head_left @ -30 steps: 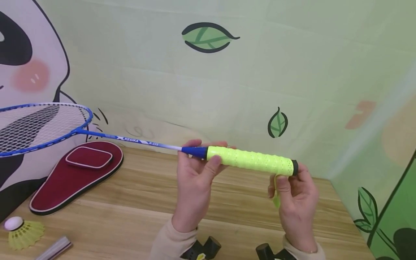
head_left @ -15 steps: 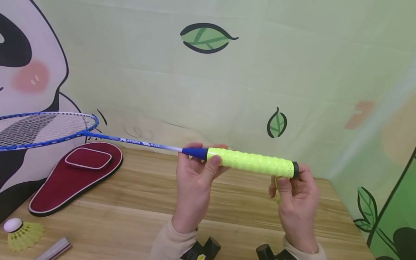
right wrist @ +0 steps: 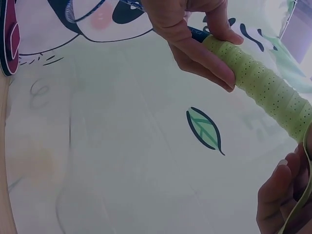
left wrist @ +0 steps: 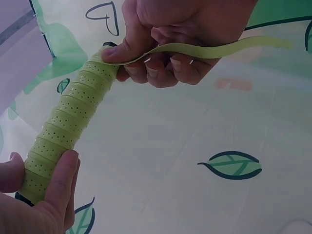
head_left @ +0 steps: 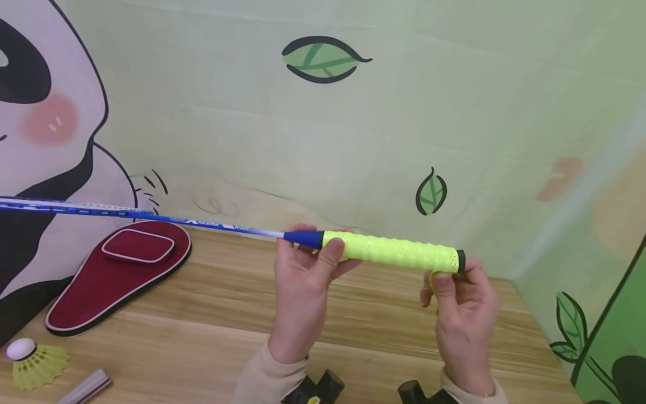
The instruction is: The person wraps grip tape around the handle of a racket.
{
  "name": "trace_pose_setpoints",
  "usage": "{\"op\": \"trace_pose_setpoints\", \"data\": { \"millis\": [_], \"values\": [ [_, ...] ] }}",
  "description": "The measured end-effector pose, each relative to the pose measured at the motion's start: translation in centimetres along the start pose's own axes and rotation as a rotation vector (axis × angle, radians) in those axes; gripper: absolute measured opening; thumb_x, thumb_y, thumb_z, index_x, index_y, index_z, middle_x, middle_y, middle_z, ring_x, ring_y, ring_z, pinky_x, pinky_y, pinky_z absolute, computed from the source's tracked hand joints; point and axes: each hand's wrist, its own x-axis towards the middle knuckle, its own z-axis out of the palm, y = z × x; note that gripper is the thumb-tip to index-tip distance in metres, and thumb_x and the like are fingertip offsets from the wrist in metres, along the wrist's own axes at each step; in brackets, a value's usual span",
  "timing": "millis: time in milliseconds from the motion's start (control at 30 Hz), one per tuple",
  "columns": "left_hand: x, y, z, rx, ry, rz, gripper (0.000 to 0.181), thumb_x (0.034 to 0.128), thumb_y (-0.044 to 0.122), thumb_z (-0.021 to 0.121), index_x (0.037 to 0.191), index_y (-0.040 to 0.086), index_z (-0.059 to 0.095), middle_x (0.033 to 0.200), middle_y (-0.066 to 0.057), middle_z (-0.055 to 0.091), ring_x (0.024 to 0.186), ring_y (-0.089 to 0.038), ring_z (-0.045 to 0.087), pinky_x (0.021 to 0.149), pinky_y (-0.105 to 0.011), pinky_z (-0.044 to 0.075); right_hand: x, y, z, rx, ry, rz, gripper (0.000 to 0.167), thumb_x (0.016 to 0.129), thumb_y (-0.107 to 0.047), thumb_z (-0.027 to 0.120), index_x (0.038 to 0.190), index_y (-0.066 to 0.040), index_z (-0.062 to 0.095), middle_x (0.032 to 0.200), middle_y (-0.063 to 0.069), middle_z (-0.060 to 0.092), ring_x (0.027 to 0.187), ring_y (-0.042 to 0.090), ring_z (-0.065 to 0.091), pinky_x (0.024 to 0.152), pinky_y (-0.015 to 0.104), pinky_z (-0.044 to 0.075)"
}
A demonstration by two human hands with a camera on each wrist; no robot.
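A blue badminton racket [head_left: 303,239] is held level above the table, its head almost edge-on at the left. Perforated yellow-green overgrip tape [head_left: 398,252] spirals round its handle between a blue cone and a black butt end. My left hand [head_left: 301,303] grips the handle's upper end by the cone, thumb in front and fingers behind. Beside the butt, my right hand [head_left: 465,320] pinches the tape against the handle. A loose tail of the overgrip tape [left wrist: 219,50] runs out past the right hand's fingers in the left wrist view; in the head view that hand mostly hides it.
On the wooden table [head_left: 202,359] a dark red racket cover [head_left: 101,297] lies at the left. Nearer are a yellow shuttlecock [head_left: 39,365] and part of a clear, flat-sided object [head_left: 86,387]. A printed cloth backdrop [head_left: 242,112] stands behind the table.
The racket has rolled about its long axis, so its strings went from showing to nearly edge-on. Both hands stay almost in place. The tape's tail below the right hand shows less.
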Motion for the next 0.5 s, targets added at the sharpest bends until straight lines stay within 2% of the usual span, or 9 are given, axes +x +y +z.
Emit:
{"op": "trace_pose_setpoints", "data": {
  "millis": [167, 500],
  "values": [
    [0.01, -0.03, 0.09, 0.007, 0.016, -0.007, 0.035, 0.0916, 0.008, 0.066, 0.108, 0.006, 0.035, 0.095, -0.01, 0.064, 0.087, -0.019, 0.067, 0.08, -0.046, 0.058, 0.0, 0.03, 0.03, -0.014, 0.037, -0.005, 0.007, 0.091, 0.017, 0.052, 0.094, 0.012, 0.055, 0.074, 0.013, 0.059, 0.059, 0.015, 0.053, 0.046, 0.02, 0.047],
    [0.09, -0.02, 0.13, 0.014, 0.029, -0.002, 0.031, 0.0933, 0.003, 0.063, 0.107, 0.006, 0.035, 0.092, -0.008, 0.059, 0.085, -0.018, 0.066, 0.08, -0.047, 0.058, 0.01, 0.14, 0.04, -0.028, 0.044, -0.004, 0.004, 0.09, 0.016, 0.054, 0.094, 0.014, 0.055, 0.073, 0.012, 0.059, 0.058, 0.014, 0.053, 0.046, 0.02, 0.046]
  ]
}}
